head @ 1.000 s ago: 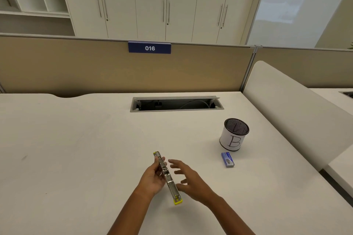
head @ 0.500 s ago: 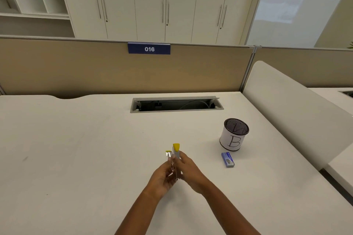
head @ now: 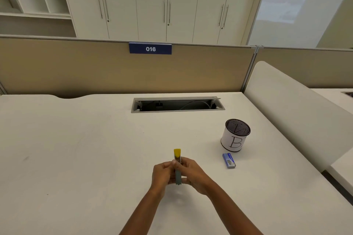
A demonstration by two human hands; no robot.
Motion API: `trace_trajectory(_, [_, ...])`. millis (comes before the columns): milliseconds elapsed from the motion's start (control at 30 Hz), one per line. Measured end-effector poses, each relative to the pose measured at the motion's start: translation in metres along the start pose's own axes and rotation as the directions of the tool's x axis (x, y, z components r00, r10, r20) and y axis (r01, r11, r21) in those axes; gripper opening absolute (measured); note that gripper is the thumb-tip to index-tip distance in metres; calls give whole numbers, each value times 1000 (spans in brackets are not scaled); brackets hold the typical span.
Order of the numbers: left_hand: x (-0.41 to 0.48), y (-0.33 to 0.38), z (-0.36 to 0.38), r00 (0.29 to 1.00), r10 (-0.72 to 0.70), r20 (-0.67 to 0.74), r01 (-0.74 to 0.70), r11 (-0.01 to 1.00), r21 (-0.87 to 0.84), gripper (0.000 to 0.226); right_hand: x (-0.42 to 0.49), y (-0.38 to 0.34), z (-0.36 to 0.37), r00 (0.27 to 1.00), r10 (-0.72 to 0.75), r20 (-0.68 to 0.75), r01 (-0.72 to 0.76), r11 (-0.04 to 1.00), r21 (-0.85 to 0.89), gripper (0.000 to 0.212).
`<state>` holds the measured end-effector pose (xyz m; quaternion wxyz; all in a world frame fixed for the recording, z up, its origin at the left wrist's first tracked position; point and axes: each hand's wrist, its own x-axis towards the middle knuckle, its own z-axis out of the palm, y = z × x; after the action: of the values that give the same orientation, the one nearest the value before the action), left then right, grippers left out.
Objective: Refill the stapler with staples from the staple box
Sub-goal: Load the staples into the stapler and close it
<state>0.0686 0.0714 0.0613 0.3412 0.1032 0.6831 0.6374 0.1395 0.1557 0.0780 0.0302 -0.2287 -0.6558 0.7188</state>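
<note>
Both my hands hold a narrow stapler [head: 178, 168] above the white desk [head: 86, 149]. It has a grey body and a yellow tip that points away from me. My left hand [head: 163, 174] grips its left side and my right hand [head: 193, 173] grips its right side, fingers folded around it. The stapler's lower part is hidden between my palms. A small blue staple box [head: 229, 160] lies flat on the desk to the right of my hands, apart from them.
A white pen cup [head: 235, 135] with a black mesh rim and a letter B stands just behind the staple box. An open cable tray slot [head: 177, 104] is set in the desk further back. A tan partition [head: 76, 66] closes the far edge.
A second ago the stapler lay spread open in my left hand with my right hand loose beside it. Both hands have closed around it, and it now points away from me.
</note>
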Motion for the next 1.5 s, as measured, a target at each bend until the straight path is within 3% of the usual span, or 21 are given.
trace_trajectory(133, [2, -3, 5, 989, 99, -111, -92, 993, 72, 25, 6, 2, 6, 988, -23, -155, 28, 999, 32, 24])
trace_trajectory(200, [4, -2, 4, 982, 116, -147, -114, 993, 24, 31, 8, 2, 7, 971, -57, -231, 56, 998, -11, 21])
trace_trajectory(300, [9, -1, -4, 982, 175, 68, -163, 975, -149, 27, 9, 4, 4, 946, -124, -299, 73, 982, -175, 25])
trace_trajectory(367, [11, -2, -10, 948, 210, 241, -181, 974, -134, 30, 9, 5, 4, 939, -159, -304, 86, 967, -239, 22])
trace_trajectory(433, [13, -2, -12, 926, 220, 307, -193, 974, -114, 35, 9, 7, 4, 935, -189, -299, 106, 956, -273, 21])
trace_trajectory(800, [14, -2, -14, 949, 267, 170, -242, 958, -154, 27, 8, 8, 9, 910, -286, -299, 177, 922, -343, 18])
trace_trajectory(1267, [15, -9, -11, 965, 248, 84, -229, 955, -188, 23, 9, 11, 13, 897, -307, -318, 146, 884, -443, 15])
trace_trajectory(1500, [13, -5, -17, 968, 200, 150, -183, 975, -125, 21, 11, 12, 11, 888, -280, -364, 83, 876, -474, 32])
